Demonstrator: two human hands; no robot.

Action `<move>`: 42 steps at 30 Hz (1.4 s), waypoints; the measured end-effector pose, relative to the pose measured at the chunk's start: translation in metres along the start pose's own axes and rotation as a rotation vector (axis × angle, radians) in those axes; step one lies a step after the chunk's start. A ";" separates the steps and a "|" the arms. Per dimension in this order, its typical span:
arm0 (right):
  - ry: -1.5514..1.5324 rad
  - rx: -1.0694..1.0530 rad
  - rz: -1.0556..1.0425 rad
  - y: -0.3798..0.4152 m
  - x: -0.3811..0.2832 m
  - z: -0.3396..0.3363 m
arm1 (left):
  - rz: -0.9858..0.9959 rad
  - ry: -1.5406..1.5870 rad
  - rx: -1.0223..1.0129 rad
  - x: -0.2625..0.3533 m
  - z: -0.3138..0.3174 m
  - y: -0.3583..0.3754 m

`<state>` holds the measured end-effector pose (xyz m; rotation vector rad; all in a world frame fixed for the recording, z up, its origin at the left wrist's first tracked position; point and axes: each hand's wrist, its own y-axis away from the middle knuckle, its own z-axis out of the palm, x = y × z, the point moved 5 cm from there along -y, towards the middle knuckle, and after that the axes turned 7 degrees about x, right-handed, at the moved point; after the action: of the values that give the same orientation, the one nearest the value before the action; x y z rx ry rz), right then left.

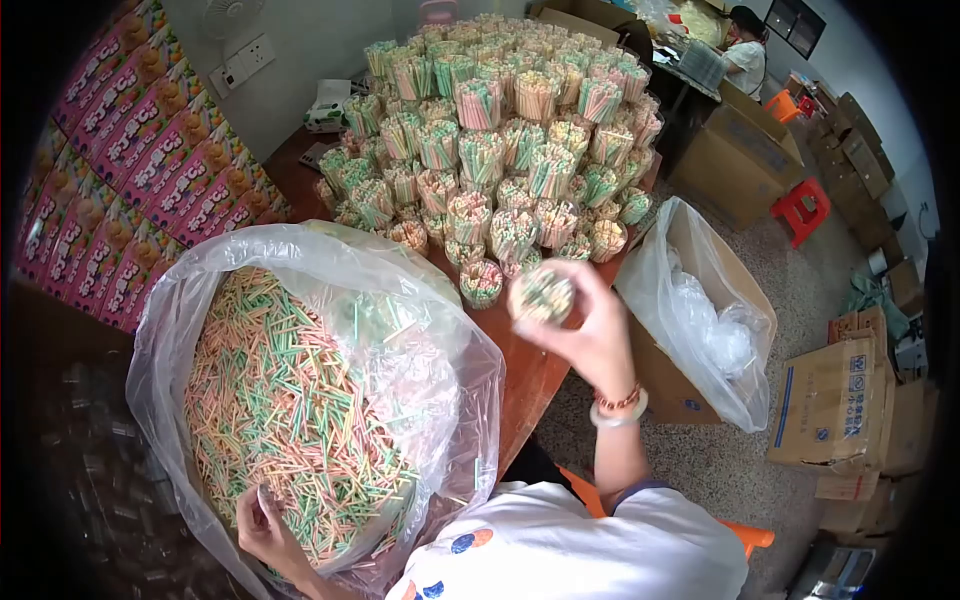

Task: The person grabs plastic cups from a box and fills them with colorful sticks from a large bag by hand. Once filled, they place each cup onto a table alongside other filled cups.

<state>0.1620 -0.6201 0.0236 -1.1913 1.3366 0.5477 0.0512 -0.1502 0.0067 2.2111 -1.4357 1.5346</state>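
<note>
My right hand (590, 330) is raised over the table's near edge, its fingers wrapped round a plastic cup (545, 297) packed with pastel sticks. The cup is tipped so its stick ends face me, slightly blurred. Low at the left, my left hand (270, 530) hovers at the near side of a big clear plastic bag (250, 245). Its thumb and fingers are bent and a little apart, with nothing visible between them. Loose pink, green and yellow sticks (300, 400) fill the bag. Behind it, many filled cups (480, 155) stand stacked in a tall heap.
Printed pink cartons (130, 150) are stacked at the left. A carton lined with plastic (700, 330) stands right of the table (525, 380). Further right are brown boxes (830, 400) and a red stool (800, 212). Another person (745, 55) sits at the back.
</note>
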 end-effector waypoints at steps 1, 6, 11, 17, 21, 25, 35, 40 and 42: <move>0.123 0.137 0.015 -0.016 0.022 -0.024 | -0.011 0.039 0.031 -0.004 -0.005 -0.001; 0.197 0.363 -0.003 -0.092 0.136 -0.083 | -0.084 -0.042 -0.019 -0.035 -0.018 -0.007; -0.033 0.524 -0.071 -0.106 0.166 -0.063 | -0.031 -0.032 0.013 -0.026 -0.009 -0.007; 0.638 0.651 -0.493 -0.084 0.103 -0.056 | 0.027 -0.068 -0.041 -0.003 -0.007 -0.007; 0.643 0.549 -0.521 -0.092 0.100 -0.058 | 0.040 -0.037 -0.057 0.001 -0.006 -0.008; 0.844 0.466 -0.605 -0.101 0.099 -0.056 | 0.066 -0.172 -0.024 0.005 -0.015 -0.006; 0.139 0.076 -0.733 -0.018 0.002 0.066 | -0.053 -0.354 0.546 -0.059 -0.172 -0.035; -0.029 -0.612 -0.480 0.095 -0.075 0.223 | -0.237 -0.926 0.466 -0.195 -0.196 -0.055; -0.116 -0.748 -0.537 0.126 -0.085 0.248 | -0.305 -0.854 0.364 -0.194 -0.185 -0.062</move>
<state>0.1426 -0.3304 0.0133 -2.0079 0.6538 0.7290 -0.0413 0.1072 -0.0272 3.3510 -0.8722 0.8079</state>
